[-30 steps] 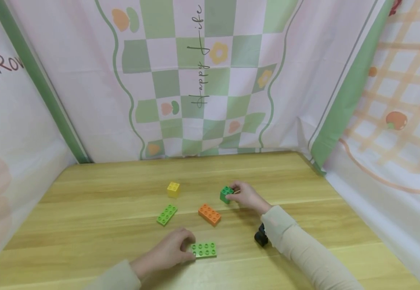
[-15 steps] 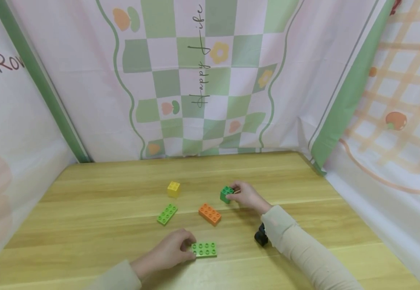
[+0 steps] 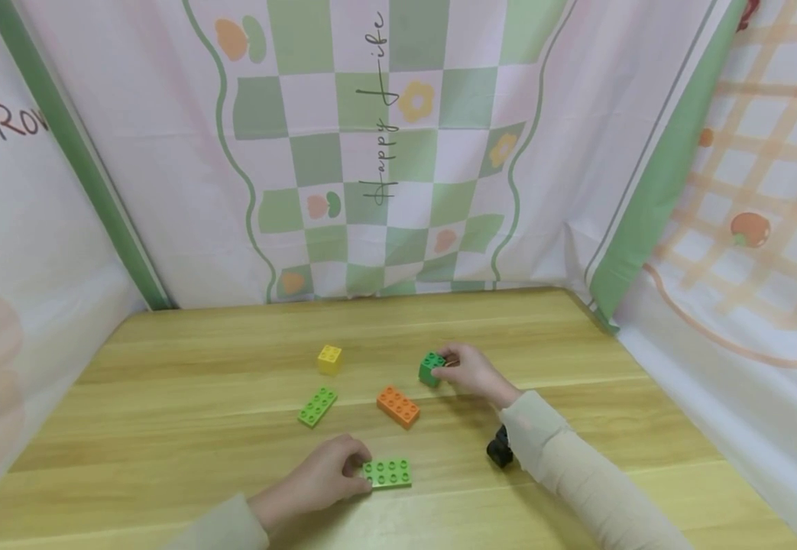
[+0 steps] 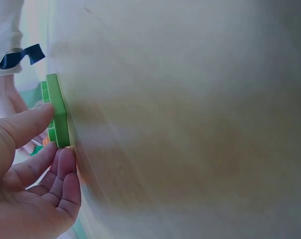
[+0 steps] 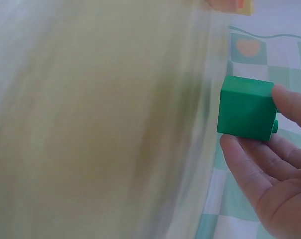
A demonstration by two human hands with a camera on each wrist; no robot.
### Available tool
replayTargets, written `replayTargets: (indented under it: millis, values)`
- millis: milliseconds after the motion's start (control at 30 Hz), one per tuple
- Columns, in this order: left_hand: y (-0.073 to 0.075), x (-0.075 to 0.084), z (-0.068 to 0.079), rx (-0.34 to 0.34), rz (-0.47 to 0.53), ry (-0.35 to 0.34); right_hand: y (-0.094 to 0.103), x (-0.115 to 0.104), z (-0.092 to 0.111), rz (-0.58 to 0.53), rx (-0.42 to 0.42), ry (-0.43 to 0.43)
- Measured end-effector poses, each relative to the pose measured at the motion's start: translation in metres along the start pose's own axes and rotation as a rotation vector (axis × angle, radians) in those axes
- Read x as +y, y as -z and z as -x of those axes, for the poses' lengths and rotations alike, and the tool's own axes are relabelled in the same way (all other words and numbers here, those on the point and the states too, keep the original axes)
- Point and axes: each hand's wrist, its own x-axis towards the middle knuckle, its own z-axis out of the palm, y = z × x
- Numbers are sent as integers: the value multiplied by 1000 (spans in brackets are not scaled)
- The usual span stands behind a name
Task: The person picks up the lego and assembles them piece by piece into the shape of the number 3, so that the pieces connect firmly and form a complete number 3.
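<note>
At the front of the wooden table lies a flat light green eight-stud toy brick (image 3: pixel 387 473). My left hand (image 3: pixel 319 477) pinches its left end; in the left wrist view the thumb touches the light green brick (image 4: pixel 59 110) near its studs and the fingers meet its lower end. Farther back and to the right, my right hand (image 3: pixel 470 373) holds a dark green cube brick (image 3: pixel 430 369) between thumb and fingers. The right wrist view shows the smooth sides of that green cube (image 5: pixel 246 110), its studs turned towards the palm. Whether the cube touches the table I cannot tell.
Between the hands lies an orange eight-stud brick (image 3: pixel 398 406). Left of it is another flat light green brick (image 3: pixel 318 406), with a yellow cube brick (image 3: pixel 329 359) behind. A black object (image 3: pixel 499 451) sits by the right sleeve. Patterned cloth (image 3: pixel 398 153) hangs behind the table.
The right hand and sleeve have shifted very slightly to the right with the dark green cube. My left hand and its light green brick have stayed in place.
</note>
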Motion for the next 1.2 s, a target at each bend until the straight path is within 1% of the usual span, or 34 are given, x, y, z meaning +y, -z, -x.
replayTargets:
  millis: [233, 367, 567, 733, 967, 1200]
  values:
    - [0, 2, 1, 0, 0, 6, 5, -6, 5, 4, 1, 35]
    - [0, 3, 1, 0, -4, 10, 5, -11, 9, -2, -17, 67]
    - [0, 2, 1, 4, 4, -1, 6, -21, 17, -36, -61, 147]
    - [0, 2, 1, 6, 9, -16, 4, -28, 24, -38, -96, 205]
    - [0, 2, 2, 12, 4, -22, -1, -37, 36, -21, -145, 235]
    - [-1, 0, 1, 8, 2, -12, -5, -40, 40, -31, -176, 279]
